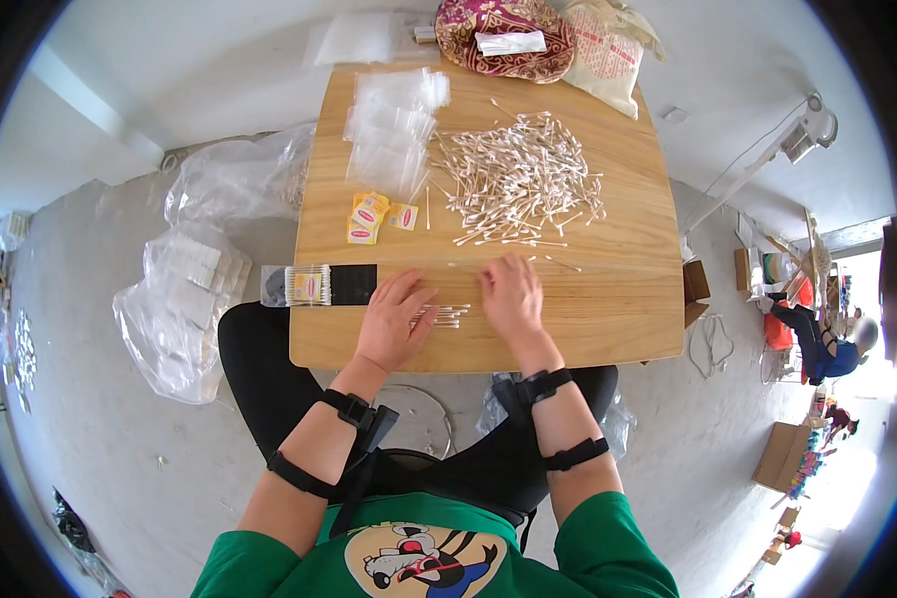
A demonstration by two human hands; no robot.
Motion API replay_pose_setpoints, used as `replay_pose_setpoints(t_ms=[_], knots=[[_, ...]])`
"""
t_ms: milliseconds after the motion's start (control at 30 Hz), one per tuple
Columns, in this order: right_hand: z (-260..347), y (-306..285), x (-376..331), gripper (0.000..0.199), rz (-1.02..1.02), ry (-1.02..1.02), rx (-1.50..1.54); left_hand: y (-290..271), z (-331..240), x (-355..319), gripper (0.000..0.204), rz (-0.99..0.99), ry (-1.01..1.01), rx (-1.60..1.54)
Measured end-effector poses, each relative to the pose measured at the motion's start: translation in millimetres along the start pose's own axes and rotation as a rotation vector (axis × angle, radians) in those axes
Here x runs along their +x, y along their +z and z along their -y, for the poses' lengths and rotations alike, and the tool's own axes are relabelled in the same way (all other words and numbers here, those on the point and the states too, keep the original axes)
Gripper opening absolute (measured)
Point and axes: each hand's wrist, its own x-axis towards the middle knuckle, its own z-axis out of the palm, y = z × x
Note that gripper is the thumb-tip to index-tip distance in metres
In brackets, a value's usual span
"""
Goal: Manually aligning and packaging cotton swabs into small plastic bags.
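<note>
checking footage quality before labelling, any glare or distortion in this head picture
Head view: glare washes out the right edge in patches; fisheye distortion tips the distant person in a blue top sideways; the heaped white-tipped cotton swabs look fairly sharp; black fills the corners.

White-tipped swabs (452,316), yellow cards (370,211)

Single head-worn fisheye view, from close above, down onto the wooden table (608,324)

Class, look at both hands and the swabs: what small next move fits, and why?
Probably, the right hand should bring a stray swab to the small bunch beside the left hand: the stray lies close to the right hand, apart from the big pile.
</note>
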Motion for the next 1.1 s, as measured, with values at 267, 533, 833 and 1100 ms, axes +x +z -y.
replay_pose_setpoints(t_ms=[267, 533, 833, 1100], knots=[[-30.6, -7.3, 19.0, 0.010, -0.241, 0.182, -0.021, 0.2, -8.7, 5.2, 0.022, -0.013, 0.051, 0.100], [-38.2, -15.6, 25.9, 0.007, -0.055, 0.162, -0.069, 0.8, -2.2, 1.8, 0.012, -0.064, 0.039, 0.000], [12.4, 5.2, 13.3, 0.007, 0.067, -0.015, 0.104, 2.9, -0.7, -1.6, 0.028, -0.100, -0.060, -0.045], [22.5, 0.5, -3.1, 0.013, 0.007, 0.034, 0.199, 5.9, 1.1, 2.5, 0.042, -0.068, 0.004, 0.200]])
